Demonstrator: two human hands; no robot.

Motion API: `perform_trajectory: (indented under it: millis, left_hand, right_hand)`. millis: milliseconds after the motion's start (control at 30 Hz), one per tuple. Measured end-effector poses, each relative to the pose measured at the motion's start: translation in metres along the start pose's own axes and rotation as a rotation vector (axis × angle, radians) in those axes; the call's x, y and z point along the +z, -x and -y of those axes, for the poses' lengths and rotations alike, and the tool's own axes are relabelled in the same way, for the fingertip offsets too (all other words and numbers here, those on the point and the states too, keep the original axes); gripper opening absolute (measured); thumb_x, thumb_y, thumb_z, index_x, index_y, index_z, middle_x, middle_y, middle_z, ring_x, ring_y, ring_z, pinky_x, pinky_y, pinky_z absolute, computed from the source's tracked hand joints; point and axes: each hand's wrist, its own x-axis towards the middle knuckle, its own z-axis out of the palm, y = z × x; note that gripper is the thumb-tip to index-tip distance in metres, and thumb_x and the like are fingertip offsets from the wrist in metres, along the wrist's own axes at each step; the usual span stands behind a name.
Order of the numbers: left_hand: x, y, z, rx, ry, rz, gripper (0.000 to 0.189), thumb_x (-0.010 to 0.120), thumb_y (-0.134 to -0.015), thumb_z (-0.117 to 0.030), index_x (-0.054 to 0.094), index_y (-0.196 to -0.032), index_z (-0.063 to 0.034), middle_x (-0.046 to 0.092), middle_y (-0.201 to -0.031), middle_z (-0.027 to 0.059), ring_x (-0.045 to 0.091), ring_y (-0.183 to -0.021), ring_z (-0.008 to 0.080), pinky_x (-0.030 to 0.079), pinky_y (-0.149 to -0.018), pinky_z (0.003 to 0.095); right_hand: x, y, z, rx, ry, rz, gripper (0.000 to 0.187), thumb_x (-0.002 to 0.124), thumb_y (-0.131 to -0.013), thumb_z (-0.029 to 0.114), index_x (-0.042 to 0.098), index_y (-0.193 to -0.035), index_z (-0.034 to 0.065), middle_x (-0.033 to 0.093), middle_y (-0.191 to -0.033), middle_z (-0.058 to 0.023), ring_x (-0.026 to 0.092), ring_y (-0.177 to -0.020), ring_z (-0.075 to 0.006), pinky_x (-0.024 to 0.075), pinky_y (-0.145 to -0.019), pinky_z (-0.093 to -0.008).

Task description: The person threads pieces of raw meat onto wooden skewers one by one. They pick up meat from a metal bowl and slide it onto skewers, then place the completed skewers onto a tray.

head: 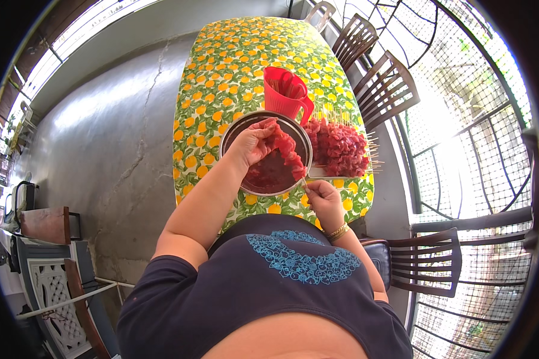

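Note:
My left hand (255,142) pinches the upper end of a strip of raw red meat (288,147) above a round metal bowl (224,146). The strip runs down to the right, bunched on a thin wooden skewer (305,181) at the bowl's rim. My right hand (325,202), with a gold-coloured band at its wrist, grips the skewer's bare lower end. More raw meat (265,176) lies in the bowl. Just right of the bowl, skewered raw meat (343,150) is piled on a pale tray (316,172), sticks pointing outward.
Behind the bowl stands a red plastic pitcher (280,101) with sticks inside. A fruit-patterned tablecloth (233,58) covers the long table. Wooden chairs (386,89) line its right side, and another chair (424,262) is near my right elbow. Grey floor (103,148) extends on the left.

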Motion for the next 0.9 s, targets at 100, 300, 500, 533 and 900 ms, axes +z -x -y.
perform_trajectory:
  millis: [100, 300, 500, 533, 900]
  left_hand:
    - [0.003, 0.002, -0.003, 0.001, -0.081, 0.031, 0.015, 0.064, -0.092, -0.007, 0.066, -0.106, -0.0053, 0.070, -0.096, 0.0062, 0.067, -0.090, 0.0199, 0.056, -0.086, 0.0399]
    - [0.016, 0.008, -0.003, 0.079, -0.256, -0.081, 0.011, 0.066, -0.092, -0.011, 0.065, -0.101, -0.0034, 0.069, -0.095, 0.0052, 0.067, -0.088, 0.0179, 0.057, -0.083, 0.0363]
    - [0.031, 0.014, 0.005, 0.148, -0.356, -0.186, 0.014, 0.066, -0.092, -0.011, 0.065, -0.101, -0.0008, 0.069, -0.094, 0.0064, 0.067, -0.087, 0.0158, 0.057, -0.081, 0.0333]
    - [0.032, 0.015, 0.005, 0.156, -0.361, -0.192, 0.014, 0.066, -0.092, -0.011, 0.066, -0.102, -0.0004, 0.069, -0.094, 0.0068, 0.067, -0.087, 0.0157, 0.057, -0.081, 0.0332]
    - [0.036, 0.019, 0.007, 0.084, -0.436, -0.194, 0.015, 0.064, -0.093, -0.009, 0.067, -0.103, 0.0016, 0.070, -0.094, 0.0091, 0.068, -0.083, 0.0178, 0.058, -0.076, 0.0308]
  right_hand:
    - [-0.001, 0.000, -0.002, 0.027, -0.011, -0.007, 0.009, 0.065, -0.093, 0.011, 0.065, -0.097, 0.0027, 0.062, -0.074, 0.0022, 0.055, -0.064, -0.0037, 0.0443, -0.056, -0.0191]
    - [-0.003, -0.001, -0.007, -0.083, 0.036, -0.002, 0.008, 0.065, -0.093, 0.010, 0.065, -0.096, 0.0032, 0.061, -0.073, 0.0026, 0.054, -0.063, -0.0037, 0.0443, -0.056, -0.0193]
    - [-0.002, 0.001, -0.004, -0.161, 0.127, -0.022, 0.008, 0.065, -0.093, 0.009, 0.065, -0.096, 0.0015, 0.061, -0.073, 0.0024, 0.054, -0.063, -0.0041, 0.0441, -0.057, -0.0202]
    - [-0.002, 0.001, -0.002, -0.173, 0.141, -0.029, 0.008, 0.065, -0.092, 0.008, 0.065, -0.095, 0.0010, 0.061, -0.073, 0.0021, 0.054, -0.063, -0.0043, 0.0442, -0.058, -0.0204]
    - [-0.001, 0.005, 0.008, -0.401, 0.406, -0.144, 0.004, 0.068, -0.086, 0.001, 0.066, -0.089, -0.0004, 0.060, -0.071, -0.0023, 0.055, -0.065, -0.0085, 0.0451, -0.060, -0.0251]
